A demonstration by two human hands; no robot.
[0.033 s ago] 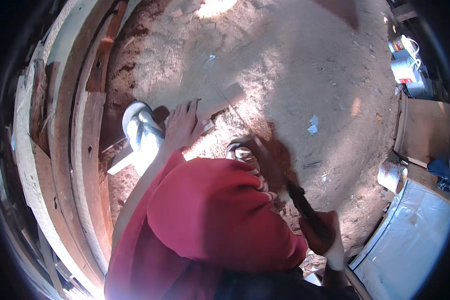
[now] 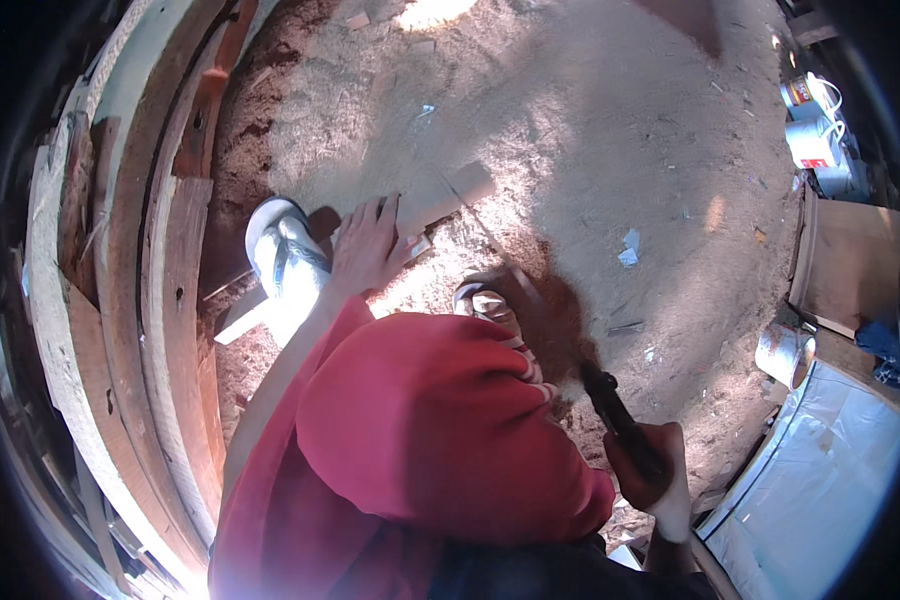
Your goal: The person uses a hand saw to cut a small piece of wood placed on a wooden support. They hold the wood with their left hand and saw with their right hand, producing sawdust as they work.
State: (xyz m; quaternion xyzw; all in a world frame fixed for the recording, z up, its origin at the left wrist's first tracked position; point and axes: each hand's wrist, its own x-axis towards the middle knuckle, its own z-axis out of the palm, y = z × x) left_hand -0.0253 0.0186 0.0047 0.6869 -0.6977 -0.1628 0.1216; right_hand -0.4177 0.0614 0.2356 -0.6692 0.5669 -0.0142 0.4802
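Observation:
My left hand (image 2: pixel 368 246) lies flat, fingers spread, on a pale wooden strip (image 2: pixel 448 197). The strip rests on the sawdust-covered ground and runs from near my left foot toward the upper right. A white sandal (image 2: pixel 278 252) on that foot presses on the strip's near end. My right hand (image 2: pixel 656 470) sits low at the right and grips the handle of a dark long tool (image 2: pixel 606 396). The tool points up and left toward my other sandalled foot (image 2: pixel 488 304); its far end is lost in shadow. My red-clothed knee hides the ground between the hands.
Long curved wooden planks (image 2: pixel 165 300) are stacked along the left. At the right stand paint cans (image 2: pixel 808 135), a flat brown board (image 2: pixel 855 260), a small white tub (image 2: pixel 784 352) and a white sheet (image 2: pixel 830 490). Sawdust and small scraps cover the ground (image 2: pixel 590 130).

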